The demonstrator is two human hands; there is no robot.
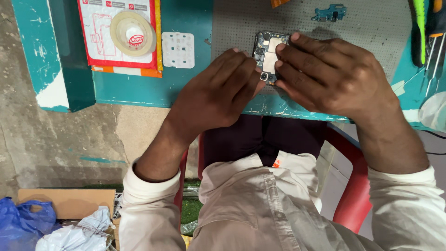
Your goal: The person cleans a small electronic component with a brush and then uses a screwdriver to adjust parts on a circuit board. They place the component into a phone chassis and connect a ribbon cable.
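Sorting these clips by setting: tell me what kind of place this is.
Probably a small phone-repair bench. Both hands work a bare dark phone circuit board on a grey perforated work mat atop a chipped teal table; a small blue connector board and green-handled tools lie nearby.

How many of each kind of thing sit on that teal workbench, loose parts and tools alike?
Circuit boards: 2, the large board held by the left hand and right hand, and a small blue board
Tape rolls: 1
White perforated squares: 1
Grey mats: 1
Green-handled tools: 1
Total: 6
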